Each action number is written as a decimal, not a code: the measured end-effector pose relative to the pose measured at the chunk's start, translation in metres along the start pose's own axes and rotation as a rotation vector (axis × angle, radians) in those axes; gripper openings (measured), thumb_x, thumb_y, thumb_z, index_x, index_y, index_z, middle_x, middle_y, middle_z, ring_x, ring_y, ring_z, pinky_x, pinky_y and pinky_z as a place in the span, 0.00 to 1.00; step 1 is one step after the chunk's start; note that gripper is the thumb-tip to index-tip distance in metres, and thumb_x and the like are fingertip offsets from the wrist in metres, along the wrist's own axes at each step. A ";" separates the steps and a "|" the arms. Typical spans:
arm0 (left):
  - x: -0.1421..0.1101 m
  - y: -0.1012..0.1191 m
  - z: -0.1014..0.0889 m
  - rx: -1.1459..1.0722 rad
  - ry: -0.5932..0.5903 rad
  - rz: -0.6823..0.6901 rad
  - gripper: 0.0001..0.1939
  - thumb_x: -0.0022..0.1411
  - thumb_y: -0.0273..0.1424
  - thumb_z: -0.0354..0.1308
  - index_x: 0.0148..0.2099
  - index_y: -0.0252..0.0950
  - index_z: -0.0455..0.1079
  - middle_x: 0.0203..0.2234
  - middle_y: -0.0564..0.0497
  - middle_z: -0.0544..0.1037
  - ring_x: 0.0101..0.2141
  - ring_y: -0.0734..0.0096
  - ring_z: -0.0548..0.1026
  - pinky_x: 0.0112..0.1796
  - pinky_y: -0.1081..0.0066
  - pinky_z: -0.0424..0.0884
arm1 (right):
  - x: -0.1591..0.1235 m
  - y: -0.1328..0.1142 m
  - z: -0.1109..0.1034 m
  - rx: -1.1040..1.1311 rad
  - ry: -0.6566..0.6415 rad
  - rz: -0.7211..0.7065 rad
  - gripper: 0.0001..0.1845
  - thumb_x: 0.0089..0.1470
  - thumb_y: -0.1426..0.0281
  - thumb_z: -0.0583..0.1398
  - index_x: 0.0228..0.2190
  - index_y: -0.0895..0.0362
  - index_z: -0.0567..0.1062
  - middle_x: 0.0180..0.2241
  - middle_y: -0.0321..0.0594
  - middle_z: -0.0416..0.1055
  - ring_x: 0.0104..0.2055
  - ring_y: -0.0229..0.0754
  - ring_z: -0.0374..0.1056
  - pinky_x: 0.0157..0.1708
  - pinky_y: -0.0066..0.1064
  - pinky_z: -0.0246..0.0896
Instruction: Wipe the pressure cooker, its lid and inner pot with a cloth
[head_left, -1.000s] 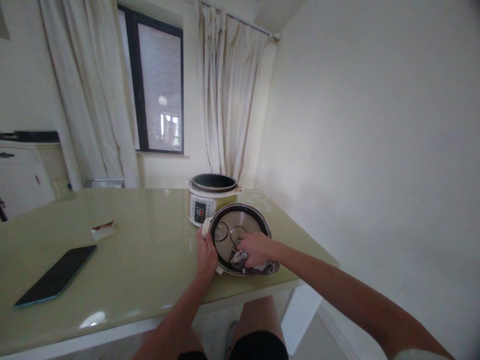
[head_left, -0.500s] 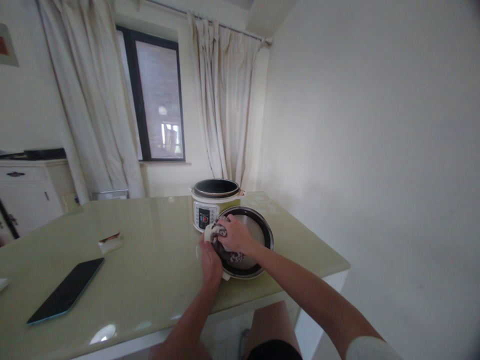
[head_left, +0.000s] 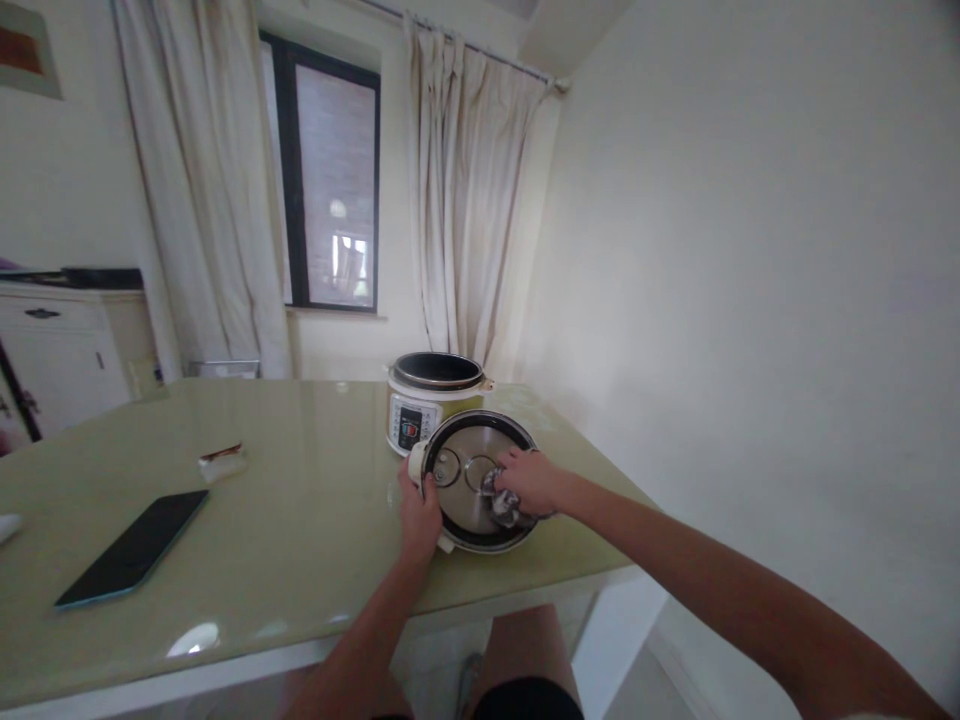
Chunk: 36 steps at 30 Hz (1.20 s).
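A round cooker lid (head_left: 457, 500) lies upside down on the table, its metal inner face up with a dark rim. My left hand (head_left: 418, 515) grips the lid's left edge, fingers curled over the rim. My right hand (head_left: 529, 480) is closed on a dark patterned cloth (head_left: 501, 505) and presses it on the right part of the lid's inner face. Just behind the lid stands the open electric pressure cooker (head_left: 427, 400), white with a control panel and a dark inner pot.
The glossy pale green table (head_left: 300, 520) carries a dark phone (head_left: 131, 550) at the left and a small wrapped packet (head_left: 221, 462) further back. Curtains and a window are behind, a white wall at the right, a white cabinet (head_left: 52, 345) at the far left.
My right hand with the cloth went from the lid's lower middle to its upper left, then back across to the right side. My left hand kept hold of the lid's edge.
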<state>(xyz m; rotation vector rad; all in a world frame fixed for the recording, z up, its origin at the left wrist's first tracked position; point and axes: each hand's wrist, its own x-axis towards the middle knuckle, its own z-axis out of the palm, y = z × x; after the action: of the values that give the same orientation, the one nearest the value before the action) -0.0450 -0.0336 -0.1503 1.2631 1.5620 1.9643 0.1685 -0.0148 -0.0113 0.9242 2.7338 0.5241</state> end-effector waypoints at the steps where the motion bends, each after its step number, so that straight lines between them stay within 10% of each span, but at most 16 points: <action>1: 0.000 -0.002 0.000 0.003 -0.005 -0.002 0.28 0.71 0.36 0.51 0.70 0.34 0.57 0.57 0.37 0.76 0.56 0.55 0.76 0.55 0.56 0.73 | 0.004 0.007 -0.002 -0.054 0.037 0.031 0.13 0.53 0.71 0.68 0.42 0.50 0.83 0.49 0.50 0.72 0.52 0.57 0.69 0.41 0.40 0.69; 6: 0.001 -0.005 0.000 0.014 -0.021 -0.025 0.28 0.73 0.40 0.50 0.71 0.38 0.57 0.55 0.40 0.78 0.52 0.58 0.79 0.52 0.59 0.75 | 0.041 0.028 -0.015 -0.219 0.285 0.085 0.11 0.66 0.73 0.58 0.44 0.55 0.81 0.53 0.53 0.71 0.54 0.56 0.65 0.43 0.41 0.66; 11: -0.002 -0.003 0.000 0.010 -0.048 -0.021 0.28 0.76 0.45 0.45 0.70 0.38 0.57 0.58 0.38 0.77 0.56 0.56 0.78 0.55 0.58 0.74 | 0.078 0.002 -0.025 -0.294 0.554 -0.379 0.14 0.73 0.69 0.52 0.50 0.48 0.77 0.58 0.46 0.70 0.58 0.51 0.60 0.44 0.39 0.62; 14: -0.002 -0.001 -0.001 0.021 -0.064 0.005 0.27 0.76 0.43 0.43 0.70 0.37 0.58 0.62 0.37 0.74 0.59 0.56 0.74 0.58 0.57 0.71 | 0.089 -0.010 -0.026 -0.288 0.604 -0.417 0.15 0.73 0.68 0.52 0.49 0.47 0.77 0.58 0.46 0.70 0.57 0.51 0.60 0.43 0.39 0.61; 26: -0.005 0.017 -0.005 0.075 -0.053 -0.039 0.29 0.76 0.40 0.42 0.72 0.34 0.56 0.63 0.34 0.72 0.61 0.52 0.73 0.58 0.58 0.69 | 0.003 0.039 -0.022 -0.044 0.114 0.409 0.22 0.57 0.62 0.64 0.52 0.55 0.79 0.58 0.58 0.68 0.57 0.62 0.66 0.45 0.44 0.72; 36: -0.006 0.015 -0.003 0.018 -0.025 -0.075 0.30 0.76 0.46 0.41 0.71 0.34 0.57 0.62 0.34 0.72 0.61 0.53 0.72 0.59 0.57 0.69 | -0.013 -0.008 -0.018 0.309 -0.191 0.240 0.18 0.48 0.58 0.66 0.39 0.53 0.86 0.39 0.49 0.83 0.42 0.56 0.80 0.37 0.35 0.69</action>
<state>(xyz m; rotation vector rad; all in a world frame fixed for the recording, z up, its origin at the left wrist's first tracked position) -0.0399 -0.0451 -0.1399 1.2134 1.5946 1.8860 0.1691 -0.0335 0.0036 1.3130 2.5858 0.0408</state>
